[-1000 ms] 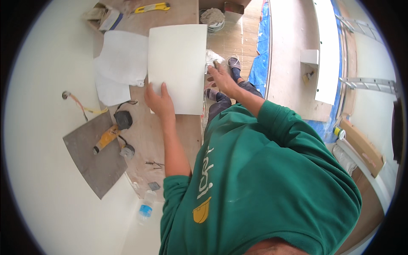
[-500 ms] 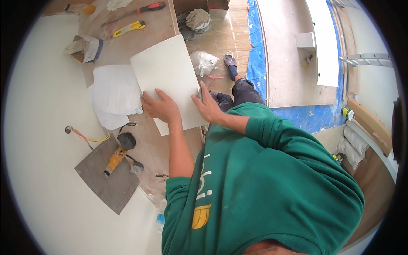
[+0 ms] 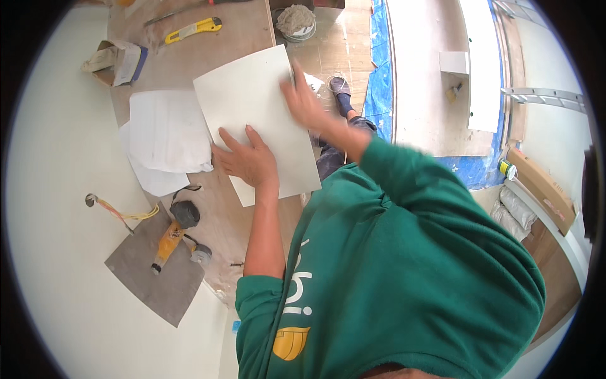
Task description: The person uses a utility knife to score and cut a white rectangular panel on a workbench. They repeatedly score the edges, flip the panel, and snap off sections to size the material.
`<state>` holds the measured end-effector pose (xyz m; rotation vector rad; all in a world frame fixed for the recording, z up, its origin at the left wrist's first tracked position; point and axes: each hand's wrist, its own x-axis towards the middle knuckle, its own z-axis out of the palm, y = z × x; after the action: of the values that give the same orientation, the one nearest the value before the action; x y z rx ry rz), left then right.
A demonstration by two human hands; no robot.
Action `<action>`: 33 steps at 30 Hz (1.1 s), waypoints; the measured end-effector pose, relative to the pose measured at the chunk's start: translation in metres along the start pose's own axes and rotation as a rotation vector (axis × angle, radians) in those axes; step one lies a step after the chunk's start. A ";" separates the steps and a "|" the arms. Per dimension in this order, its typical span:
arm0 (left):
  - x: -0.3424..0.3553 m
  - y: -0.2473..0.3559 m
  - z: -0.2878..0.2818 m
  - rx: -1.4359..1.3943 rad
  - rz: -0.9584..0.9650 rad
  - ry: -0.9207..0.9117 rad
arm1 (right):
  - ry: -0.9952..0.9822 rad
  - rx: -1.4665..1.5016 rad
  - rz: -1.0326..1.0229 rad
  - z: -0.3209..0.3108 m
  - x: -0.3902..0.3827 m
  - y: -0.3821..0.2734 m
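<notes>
A pale, flat white panel lies on the wooden worktop, its right side reaching past the worktop's edge. My left hand rests flat on its near left part, fingers spread. At the panel's far right edge is my right hand, smeared by motion; whether it holds anything is hidden. Left of the panel is a crumpled white sheet. A yellow utility knife lies beyond it.
An open carton stands at the worktop's left. Nearer lie a dark square board, an orange-bodied tool and a tape measure. Wires stick out of the wall. A bucket stands on the floor; a ladder is at right.
My right hand has slid away from me along the panel's right edge. My left hand stays on the panel, and the view has shifted slightly.
</notes>
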<state>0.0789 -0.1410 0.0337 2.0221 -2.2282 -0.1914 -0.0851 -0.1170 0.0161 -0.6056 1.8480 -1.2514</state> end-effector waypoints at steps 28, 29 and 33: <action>0.000 0.005 -0.007 -0.098 -0.015 0.054 | 0.075 -0.139 -0.078 0.006 0.026 0.016; -0.004 0.003 -0.009 -0.102 -0.017 0.053 | 0.047 -0.079 -0.065 0.010 -0.024 0.026; -0.005 -0.004 -0.008 -0.225 -0.036 0.137 | -0.323 -0.017 0.269 -0.003 -0.167 0.049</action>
<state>0.0851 -0.1368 0.0411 1.8970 -1.9925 -0.2838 0.0083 0.0289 0.0304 -0.5141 1.6089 -0.9037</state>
